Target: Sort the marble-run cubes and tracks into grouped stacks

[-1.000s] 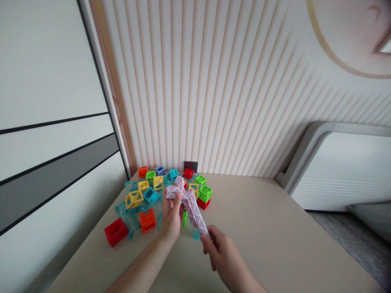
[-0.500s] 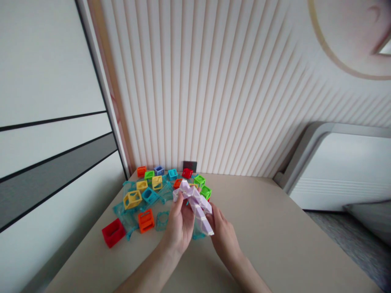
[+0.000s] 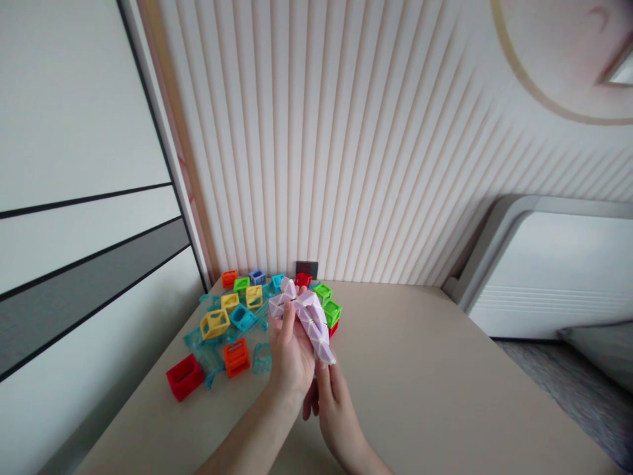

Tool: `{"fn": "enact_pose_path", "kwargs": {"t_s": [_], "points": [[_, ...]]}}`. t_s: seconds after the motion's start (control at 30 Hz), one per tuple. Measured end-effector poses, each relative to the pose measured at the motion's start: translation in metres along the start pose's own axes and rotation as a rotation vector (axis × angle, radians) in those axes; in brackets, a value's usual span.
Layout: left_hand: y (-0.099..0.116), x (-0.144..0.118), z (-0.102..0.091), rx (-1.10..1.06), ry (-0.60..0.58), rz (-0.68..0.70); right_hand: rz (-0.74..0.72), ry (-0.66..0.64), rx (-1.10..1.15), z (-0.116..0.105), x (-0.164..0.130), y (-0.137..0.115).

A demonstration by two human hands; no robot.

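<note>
Above the pale beige smooth tabletop [image 3: 420,369], head view: a lilac, white-edged, segmented plastic puzzle [image 3: 310,316] is held in the left hand [image 3: 291,359], thumb on top. Its long axis slants from a knobbed, branching far end at upper left to a narrow tip pointing lower right, toward the wearer. The right hand's [image 3: 339,406] fingertips meet that tip; whether they grip it cannot be told.

Beige tabletop [image 3: 420,369] with colourful hollow cubes [image 3: 237,358] and teal pieces [image 3: 210,357].
</note>
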State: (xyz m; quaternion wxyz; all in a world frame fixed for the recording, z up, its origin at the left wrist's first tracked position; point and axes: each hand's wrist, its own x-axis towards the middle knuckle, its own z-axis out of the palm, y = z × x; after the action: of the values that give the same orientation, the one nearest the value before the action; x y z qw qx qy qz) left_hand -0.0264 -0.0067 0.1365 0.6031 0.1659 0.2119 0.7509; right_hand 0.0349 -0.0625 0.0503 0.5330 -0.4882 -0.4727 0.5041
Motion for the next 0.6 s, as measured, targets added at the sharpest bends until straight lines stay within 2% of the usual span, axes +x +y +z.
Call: {"fn": "enact_pose_path", "kwargs": {"t_s": [0.1, 0.23, 0.37, 0.43, 0.53, 0.6], "points": [[0.001, 0.002, -0.001, -0.001, 0.009, 0.020, 0.025, -0.021, 0.027, 0.001, -0.002, -0.006], [0.001, 0.004, -0.010, 0.061, -0.084, -0.006, -0.055, -0.033, 0.033, -0.007, 0.003, -0.011], [0.004, 0.004, -0.021, 0.183, -0.311, -0.246, -0.138, -0.040, -0.010, -0.018, 0.011, -0.009], [0.007, 0.005, -0.027, 0.229, -0.369, -0.344, -0.144, -0.055, -0.064, -0.023, 0.013, -0.007], [0.009, 0.008, -0.035, 0.247, -0.361, -0.380, -0.167, -0.097, -0.207, -0.032, 0.014, -0.006], [0.009, 0.009, -0.038, 0.267, -0.334, -0.364, -0.239, -0.047, -0.358, -0.038, 0.014, -0.009]]}}
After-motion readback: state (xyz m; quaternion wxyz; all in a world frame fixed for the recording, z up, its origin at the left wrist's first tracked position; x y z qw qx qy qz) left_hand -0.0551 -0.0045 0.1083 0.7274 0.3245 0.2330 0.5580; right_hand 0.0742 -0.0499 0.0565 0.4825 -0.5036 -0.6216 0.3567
